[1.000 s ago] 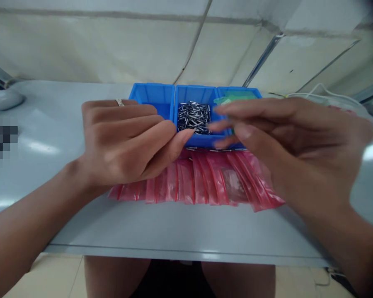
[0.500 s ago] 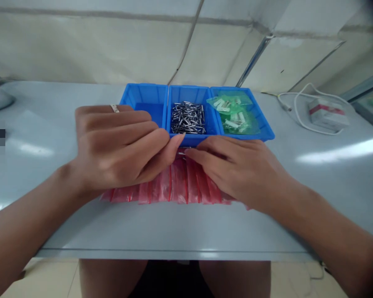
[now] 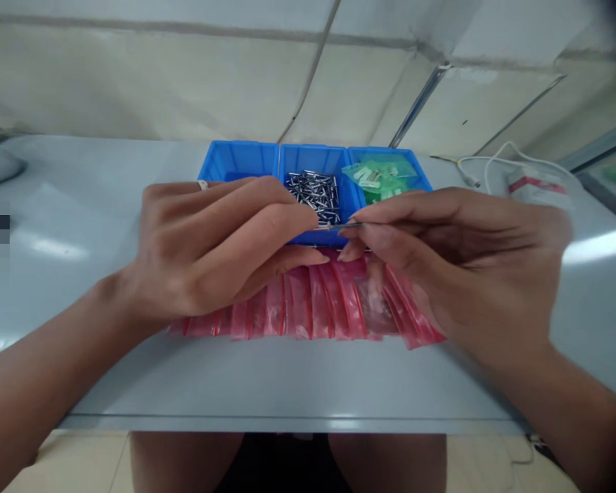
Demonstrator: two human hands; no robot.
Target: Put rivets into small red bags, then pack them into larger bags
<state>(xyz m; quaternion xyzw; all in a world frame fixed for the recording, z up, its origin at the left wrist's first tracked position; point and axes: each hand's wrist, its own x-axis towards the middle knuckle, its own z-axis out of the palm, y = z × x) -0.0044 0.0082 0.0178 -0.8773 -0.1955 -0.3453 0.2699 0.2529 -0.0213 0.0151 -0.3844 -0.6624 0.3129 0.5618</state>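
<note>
A thin silver metal pin (image 3: 343,225) is pinched between the right hand (image 3: 456,253) and the left hand (image 3: 220,246), above the fanned row of red plastic bags (image 3: 318,308) near the grey table's (image 3: 287,383) front edge, before the blue three-compartment plastic tray (image 3: 241,161).

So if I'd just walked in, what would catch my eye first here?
Probably the two hands meeting mid-table: the right hand pinches a thin metal pin that points at the left hand's fingertips. Under them lies a fanned row of red plastic bags. Just behind sits a bright blue tray with three compartments, the middle one heaped with metal pins and the right one holding green bags.
</note>
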